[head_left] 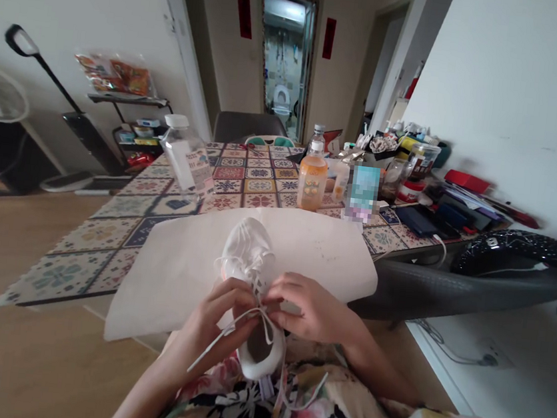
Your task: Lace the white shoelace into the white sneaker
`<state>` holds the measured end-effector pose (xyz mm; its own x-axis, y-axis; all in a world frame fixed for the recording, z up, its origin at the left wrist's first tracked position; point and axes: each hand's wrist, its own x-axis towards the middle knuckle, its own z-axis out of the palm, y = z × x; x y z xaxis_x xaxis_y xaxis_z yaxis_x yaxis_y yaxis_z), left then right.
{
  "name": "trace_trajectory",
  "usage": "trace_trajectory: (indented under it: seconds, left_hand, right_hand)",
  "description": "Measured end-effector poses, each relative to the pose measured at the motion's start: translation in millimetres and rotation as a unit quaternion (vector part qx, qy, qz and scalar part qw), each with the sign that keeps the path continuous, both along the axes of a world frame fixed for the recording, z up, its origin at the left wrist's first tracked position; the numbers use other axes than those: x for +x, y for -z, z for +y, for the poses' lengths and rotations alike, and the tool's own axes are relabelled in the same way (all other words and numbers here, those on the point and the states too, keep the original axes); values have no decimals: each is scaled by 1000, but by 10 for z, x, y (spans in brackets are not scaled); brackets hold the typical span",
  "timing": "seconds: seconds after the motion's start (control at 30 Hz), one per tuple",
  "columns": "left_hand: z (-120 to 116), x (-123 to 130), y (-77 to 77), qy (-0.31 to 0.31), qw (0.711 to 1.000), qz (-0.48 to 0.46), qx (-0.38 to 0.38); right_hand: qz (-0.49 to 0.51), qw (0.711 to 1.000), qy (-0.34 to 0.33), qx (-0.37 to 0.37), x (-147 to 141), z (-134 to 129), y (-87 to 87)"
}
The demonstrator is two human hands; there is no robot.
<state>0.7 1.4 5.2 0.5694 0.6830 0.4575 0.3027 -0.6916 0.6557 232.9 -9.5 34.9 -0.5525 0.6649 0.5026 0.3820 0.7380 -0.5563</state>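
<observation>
A white sneaker [248,252] lies on a large sheet of white paper [174,284], its toe pointing away from me and its heel opening close to my lap. My left hand [209,325] pinches a white shoelace [251,316] above the tongue. My right hand [307,306] rests over the eyelets, with its fingertips on the lace near my left hand. One lace end hangs loose to the lower left. The fingers hide the knot area.
Beyond the paper is a table with a patterned tile cloth [241,184], holding an orange drink bottle [312,179], a clear plastic bottle [186,158] and several cluttered items at right. A dark curved padded object [470,291] sits to the right.
</observation>
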Motion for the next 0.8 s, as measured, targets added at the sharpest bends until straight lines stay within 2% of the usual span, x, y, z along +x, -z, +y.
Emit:
trace_trajectory:
  seconds: [0.17, 0.43, 0.6, 0.73, 0.8]
  left_hand:
    - [-17, 18, -71, 5, 1000, 3, -1]
    - [17, 37, -52, 7, 999, -42, -9]
    - [14, -17, -34, 60, 988, -109, -90]
    - [-94, -58, -67, 62, 957, -206, -195]
    - [-154, -82, -74, 51, 938, -260, -222]
  right_hand:
    - [-24, 999, -33, 35, -80, 2, 38]
    - [-2, 999, -43, 16, -104, 34, 64]
    - [36, 994, -99, -24, -48, 74, 95]
    - [69, 984, -152, -66, 51, 121, 97]
    - [94, 975, -175, -95, 107, 136, 75]
